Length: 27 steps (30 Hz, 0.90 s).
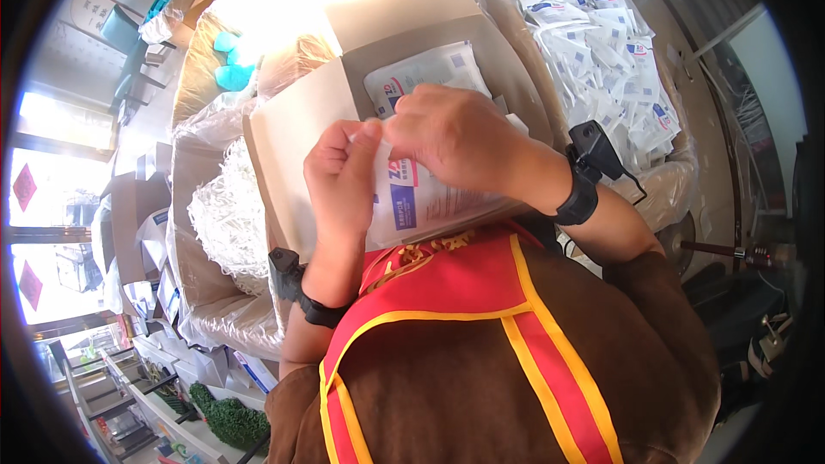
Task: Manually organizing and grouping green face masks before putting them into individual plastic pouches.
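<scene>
My left hand (pixel 339 180) and my right hand (pixel 455 139) meet over an open cardboard box (pixel 301 125). Both are closed, fingertips pinched close together. A sliver of something white shows between the fingertips, but the fingers cover most of it and I cannot make out what it is. Under my hands lie flat white packets (pixel 443 69) with blue and pink print, inside the box. One packet (pixel 418 203) lies along the near side, partly hidden by my hands. The box's flaps stand folded outward.
At the right, a plastic-lined carton holds a heap of loose white packets (pixel 601 77). On the left, a plastic-lined carton contains a tangle of white strips (pixel 228 215). Bright teal pieces (pixel 234 64) lie at the far left. A shelf rack (pixel 129 404) stands at the lower left.
</scene>
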{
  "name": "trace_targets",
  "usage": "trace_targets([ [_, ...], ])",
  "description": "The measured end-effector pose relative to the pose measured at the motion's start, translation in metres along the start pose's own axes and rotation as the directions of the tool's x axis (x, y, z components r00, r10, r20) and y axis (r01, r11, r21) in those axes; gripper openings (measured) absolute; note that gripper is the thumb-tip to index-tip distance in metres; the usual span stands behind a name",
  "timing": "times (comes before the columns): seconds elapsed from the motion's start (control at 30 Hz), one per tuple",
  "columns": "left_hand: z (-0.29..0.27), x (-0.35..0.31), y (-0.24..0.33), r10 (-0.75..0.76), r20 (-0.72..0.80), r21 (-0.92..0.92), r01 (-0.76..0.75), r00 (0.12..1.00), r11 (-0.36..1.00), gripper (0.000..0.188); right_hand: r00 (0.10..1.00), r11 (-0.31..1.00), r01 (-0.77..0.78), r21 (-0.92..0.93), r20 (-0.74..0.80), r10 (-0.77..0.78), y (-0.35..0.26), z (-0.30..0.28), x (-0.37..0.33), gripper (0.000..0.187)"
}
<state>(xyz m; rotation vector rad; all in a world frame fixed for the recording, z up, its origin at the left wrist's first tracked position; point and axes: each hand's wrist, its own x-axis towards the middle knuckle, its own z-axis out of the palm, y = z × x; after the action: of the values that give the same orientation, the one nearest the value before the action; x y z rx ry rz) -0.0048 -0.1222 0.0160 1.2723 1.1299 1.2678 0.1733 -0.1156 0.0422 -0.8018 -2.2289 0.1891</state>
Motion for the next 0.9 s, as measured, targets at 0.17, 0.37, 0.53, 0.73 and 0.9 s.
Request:
trace_targets([
  [0.17, -0.023, 0.041, -0.013, -0.087, -0.195, -0.040, 0.080, 0.977, 0.996, 0.019, 0.956, 0.958, 0.275, 0.083, 0.083, -0.282, -0.054, -0.011, -0.007, 0.011],
  [0.37, -0.045, 0.056, -0.005, 0.062, -0.122, -0.090, -0.073, 0.991, 0.993, 0.013, 0.958, 0.875, 0.189, 0.446, 0.110, -0.263, -0.070, -0.051, -0.015, 0.011],
  [0.53, -0.027, 0.028, 0.013, 0.119, 0.038, -0.016, -0.119, 0.992, 0.993, 0.008, 0.985, 0.977, 0.173, 0.127, -0.018, -0.172, -0.008, -0.031, -0.007, 0.012],
  [0.73, -0.008, 0.002, 0.046, 0.315, 0.272, 0.317, -0.393, 0.909, 0.863, 0.006, 0.995, 0.989, -0.018, 0.145, -0.100, 0.033, 0.005, -0.022, 0.011, 0.012],
  [0.9, -0.004, 0.000, 0.049, 0.276, 0.212, 0.386, -0.340, 0.937, 0.858, 0.006, 0.993, 1.000, 0.014, 0.012, -0.115, -0.013, -0.001, -0.029, 0.017, 0.012],
])
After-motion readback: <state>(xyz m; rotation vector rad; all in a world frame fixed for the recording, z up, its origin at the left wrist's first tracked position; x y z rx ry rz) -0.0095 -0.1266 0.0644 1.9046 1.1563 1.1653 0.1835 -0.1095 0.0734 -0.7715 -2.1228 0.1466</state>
